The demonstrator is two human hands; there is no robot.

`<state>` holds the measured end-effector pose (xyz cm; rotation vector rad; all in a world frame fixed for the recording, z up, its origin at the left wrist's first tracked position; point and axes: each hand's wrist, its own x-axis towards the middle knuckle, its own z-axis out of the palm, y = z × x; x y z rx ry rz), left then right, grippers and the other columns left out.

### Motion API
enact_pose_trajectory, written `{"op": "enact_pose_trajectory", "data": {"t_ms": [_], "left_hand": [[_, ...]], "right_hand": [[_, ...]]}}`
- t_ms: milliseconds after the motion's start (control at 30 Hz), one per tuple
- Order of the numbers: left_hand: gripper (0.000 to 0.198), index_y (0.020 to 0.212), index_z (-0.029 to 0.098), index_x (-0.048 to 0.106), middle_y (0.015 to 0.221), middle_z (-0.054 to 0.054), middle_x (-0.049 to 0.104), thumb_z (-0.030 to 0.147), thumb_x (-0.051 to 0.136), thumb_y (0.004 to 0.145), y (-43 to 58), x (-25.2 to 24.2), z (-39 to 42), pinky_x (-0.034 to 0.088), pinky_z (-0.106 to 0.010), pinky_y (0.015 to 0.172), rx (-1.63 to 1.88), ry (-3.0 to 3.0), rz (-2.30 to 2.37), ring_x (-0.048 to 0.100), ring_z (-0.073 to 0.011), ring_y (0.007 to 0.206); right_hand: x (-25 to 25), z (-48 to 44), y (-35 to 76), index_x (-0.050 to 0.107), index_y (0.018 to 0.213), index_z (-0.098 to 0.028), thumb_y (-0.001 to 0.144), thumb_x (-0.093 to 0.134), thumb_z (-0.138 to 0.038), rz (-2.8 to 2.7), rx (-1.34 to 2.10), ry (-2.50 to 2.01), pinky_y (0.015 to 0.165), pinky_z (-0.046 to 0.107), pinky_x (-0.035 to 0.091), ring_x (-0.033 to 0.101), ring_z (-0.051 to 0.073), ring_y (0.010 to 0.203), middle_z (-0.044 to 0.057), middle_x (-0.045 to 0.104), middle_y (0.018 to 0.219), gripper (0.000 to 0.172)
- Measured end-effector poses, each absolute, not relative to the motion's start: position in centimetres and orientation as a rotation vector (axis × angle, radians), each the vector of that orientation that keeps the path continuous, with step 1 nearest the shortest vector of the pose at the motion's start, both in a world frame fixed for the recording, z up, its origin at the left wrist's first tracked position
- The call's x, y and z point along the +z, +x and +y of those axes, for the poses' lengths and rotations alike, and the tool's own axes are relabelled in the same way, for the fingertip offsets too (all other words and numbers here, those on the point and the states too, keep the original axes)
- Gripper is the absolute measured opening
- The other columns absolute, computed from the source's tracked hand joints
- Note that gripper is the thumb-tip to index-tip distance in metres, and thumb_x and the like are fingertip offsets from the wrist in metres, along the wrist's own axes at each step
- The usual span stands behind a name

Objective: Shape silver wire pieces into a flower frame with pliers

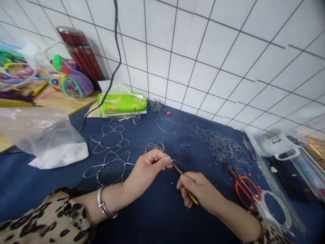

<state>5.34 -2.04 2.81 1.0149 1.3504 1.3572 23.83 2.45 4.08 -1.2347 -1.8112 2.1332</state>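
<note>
Left hand (149,168) pinched on wire (173,160); right hand (198,187) closed around pliers (178,168).

Slim pliers (177,169) reach between the two hands (200,188).

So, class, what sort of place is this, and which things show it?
Probably a craft workspace: the blue surface holds wire flower shapes and tangled loose wire, and the right hand grips a yellow-handled tool.

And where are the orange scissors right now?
In the head view, the orange scissors lie to the right of the right hand, between the tangle of wire and the pale ring-shaped coil.
</note>
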Motion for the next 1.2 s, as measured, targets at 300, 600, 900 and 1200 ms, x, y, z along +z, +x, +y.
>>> {"op": "enact_pose_trajectory", "data": {"t_ms": [300, 600, 900, 1200], "left_hand": [[0.013, 0.079, 0.017, 0.060, 0.079, -0.002, 0.066, 0.030, 0.057, 0.080, 5.61, 2.80, -2.19, 0.047, -0.026, 0.071, 1.352, 1.077, 1.402, 0.059, -0.0131, 0.074], [0.013, 0.081, 0.019, 0.064, 0.081, -0.002, 0.065, 0.028, 0.055, 0.081, 5.27, 2.95, -2.38, 0.046, -0.027, 0.072, 1.282, 1.366, 1.550, 0.059, -0.0148, 0.077], [0.012, 0.080, 0.018, 0.062, 0.077, -0.002, 0.064, 0.026, 0.054, 0.082, 5.39, 2.90, -2.55, 0.046, -0.026, 0.069, 1.281, 1.421, 1.549, 0.058, -0.0135, 0.074], [0.014, 0.078, 0.018, 0.059, 0.078, -0.002, 0.065, 0.031, 0.054, 0.082, 5.56, 2.69, -2.33, 0.046, -0.028, 0.073, 1.311, 1.246, 1.484, 0.059, -0.0139, 0.075]], "right_hand": [[4.65, 2.49, 23.57, 0.052, 0.078, -0.013, 0.083, 0.042, -0.050, -1.745, 2.164, -1.261, 0.041, 0.019, 0.040, 0.049, 0.007, 0.043, -0.003, 0.050, 0.057, 0.038], [4.12, 2.55, 24.03, 0.053, 0.080, -0.013, 0.083, 0.043, -0.050, -1.630, 2.279, -1.206, 0.042, 0.019, 0.042, 0.051, 0.008, 0.044, -0.002, 0.051, 0.058, 0.038], [3.80, 2.01, 24.11, 0.053, 0.081, -0.014, 0.083, 0.042, -0.053, -1.756, 2.140, -1.228, 0.045, 0.021, 0.044, 0.053, 0.008, 0.046, -0.002, 0.051, 0.059, 0.041], [3.74, 2.08, 23.97, 0.052, 0.080, -0.013, 0.083, 0.041, -0.051, -1.723, 2.174, -1.223, 0.041, 0.019, 0.042, 0.051, 0.008, 0.043, -0.002, 0.051, 0.058, 0.040]]}}
